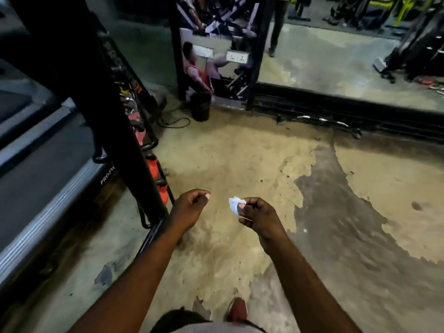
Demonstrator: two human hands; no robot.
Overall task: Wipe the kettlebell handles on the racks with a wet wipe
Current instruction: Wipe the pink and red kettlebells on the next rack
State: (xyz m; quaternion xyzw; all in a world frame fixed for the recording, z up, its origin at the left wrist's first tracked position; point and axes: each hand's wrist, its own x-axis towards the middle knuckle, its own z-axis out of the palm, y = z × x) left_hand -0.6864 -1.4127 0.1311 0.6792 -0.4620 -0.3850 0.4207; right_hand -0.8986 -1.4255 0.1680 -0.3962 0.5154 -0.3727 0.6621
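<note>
The rack post [108, 121] hides most kettlebells [153, 169] on the left. The right hand [259, 215] pinches a crumpled wipe [236, 205] that pokes leftward. The left hand [189, 207] is curled and empty.

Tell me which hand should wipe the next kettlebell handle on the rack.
Right, probably. The right hand pinches the wet wipe, while the left hand is curled and empty. The left is nearer the rack with the kettlebells, so it could steady one; neither touches a handle yet.
</note>
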